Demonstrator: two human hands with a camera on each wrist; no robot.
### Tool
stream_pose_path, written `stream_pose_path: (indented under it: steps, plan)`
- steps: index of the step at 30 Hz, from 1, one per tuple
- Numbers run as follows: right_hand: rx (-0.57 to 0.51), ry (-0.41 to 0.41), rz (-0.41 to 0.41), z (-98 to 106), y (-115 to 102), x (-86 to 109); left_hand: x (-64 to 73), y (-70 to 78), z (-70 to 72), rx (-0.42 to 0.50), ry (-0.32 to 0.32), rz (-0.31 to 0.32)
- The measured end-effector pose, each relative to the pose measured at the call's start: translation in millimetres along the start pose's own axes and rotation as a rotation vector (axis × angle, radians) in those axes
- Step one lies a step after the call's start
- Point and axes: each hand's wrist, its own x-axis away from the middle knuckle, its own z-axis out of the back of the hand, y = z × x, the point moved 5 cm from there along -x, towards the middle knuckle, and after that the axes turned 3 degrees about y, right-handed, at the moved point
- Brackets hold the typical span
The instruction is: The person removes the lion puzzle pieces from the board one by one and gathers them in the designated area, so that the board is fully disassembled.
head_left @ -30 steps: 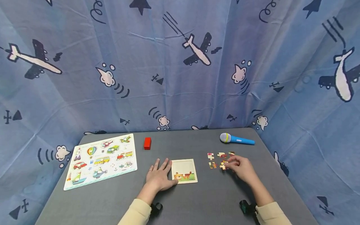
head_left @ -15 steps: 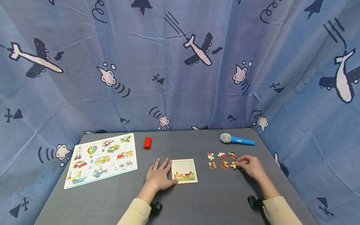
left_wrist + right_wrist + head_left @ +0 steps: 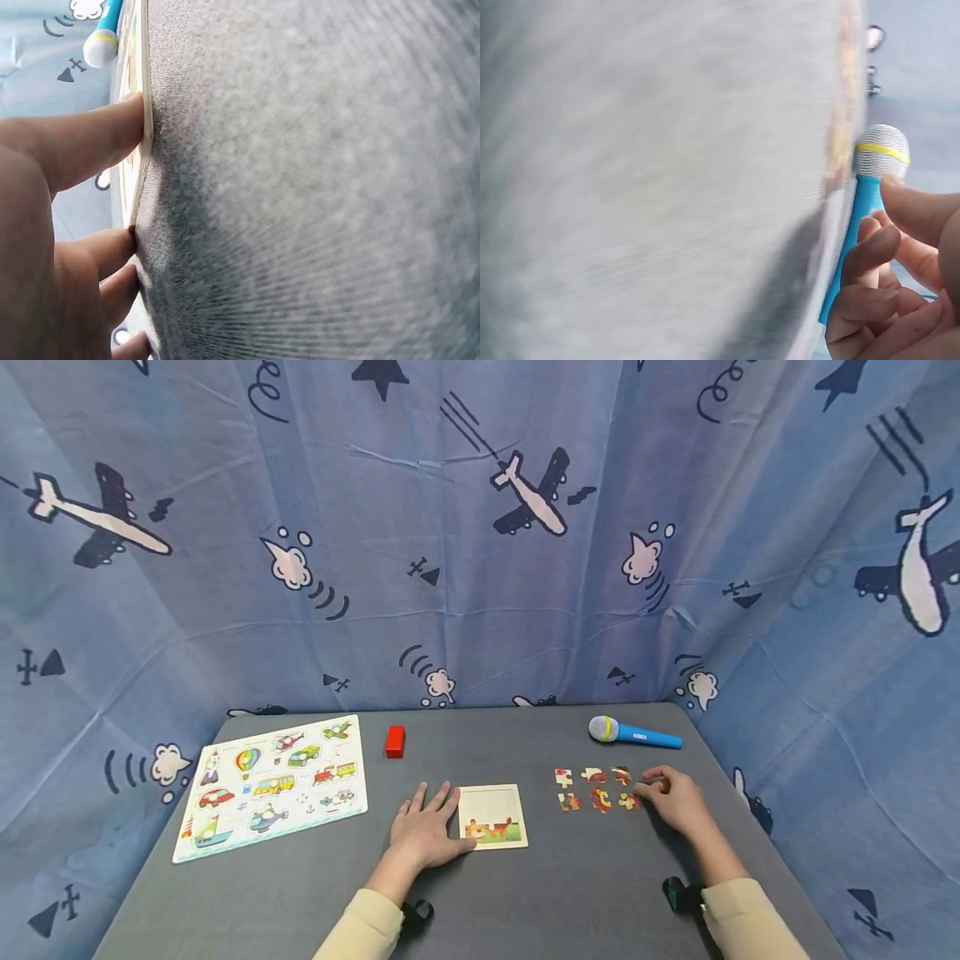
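Left hand: my left hand (image 3: 425, 828) lies flat on the desk (image 3: 300, 893), fingers straight and spread, a wide grip holding nothing; its thumb side touches the left edge of the tray (image 3: 492, 816). In the left wrist view a fingertip presses against that tray edge.
Right hand: my right hand (image 3: 672, 797) rests at 3 o'clock of the pieces (image 3: 596, 787), fingers curled, tips at the nearest piece (image 3: 629, 801); I cannot tell whether the grip pinches it or only touches it.
Tray: a small square frame near the desk's middle, with a strip of picture filled along its near edge and the remainder bare.
Pieces: six loose ones in two rows of three, lying flat at 3 o'clock of the tray, well apart from it.
Microphone: the blue mic (image 3: 633, 732) lies on its side at 12 o'clock of the pieces, head pointing to 9 o'clock.
Block: a red block (image 3: 394, 741) stands at 11 o'clock of the tray.
Board: a vehicle board (image 3: 272, 783) lies flat at 9 o'clock of my left hand.
Backdrop: a blue curtain (image 3: 480, 527) printed with planes hangs behind the desk.
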Motion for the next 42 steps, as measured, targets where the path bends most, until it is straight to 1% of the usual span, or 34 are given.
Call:
stream_pose_path:
  steps: [4, 6, 12, 15, 19, 24, 30, 34, 40, 42]
  plan:
    - [-0.060, 0.002, 0.002, 7.9, -11.1, 1.8, 0.1, -0.3, 0.8, 0.004, -0.004, 0.003]
    - [-0.068, -0.004, 0.014, 10.5, -19.8, 3.7, -0.2, -0.9, 0.4, 0.004, -0.011, 0.004]
    - [-0.090, -0.032, 0.101, 10.1, -54.2, 11.9, -3.1, -4.2, -3.5, 0.006, -0.037, 0.003]
    - [-0.087, -0.022, 0.151, 7.6, -69.9, 16.2, -4.3, -4.8, -5.1, 0.019, -0.043, -0.006]
    - [-0.099, -0.027, 0.175, 0.8, -85.7, 20.7, -3.7, -3.9, -4.2, 0.040, -0.056, -0.014]
    - [-0.151, -0.057, 0.185, -9.3, -104.5, 28.0, -4.1, -3.4, -2.7, 0.040, -0.072, -0.017]
    - [-0.196, -0.094, 0.228, -25.5, -126.3, 34.2, -4.4, -3.8, -3.2, 0.026, -0.061, -0.017]
    - [-0.219, -0.125, 0.231, -37.0, -136.2, 36.0, -4.6, -3.7, -2.3, 0.013, -0.052, -0.018]
    - [-0.216, -0.113, 0.245, -48.9, -149.3, 38.6, -2.6, -2.9, -0.1, 0.016, -0.054, -0.023]
    - [-0.225, -0.129, 0.244, -53.8, -154.4, 40.0, -1.8, -3.0, 0.6, 0.015, -0.052, -0.023]
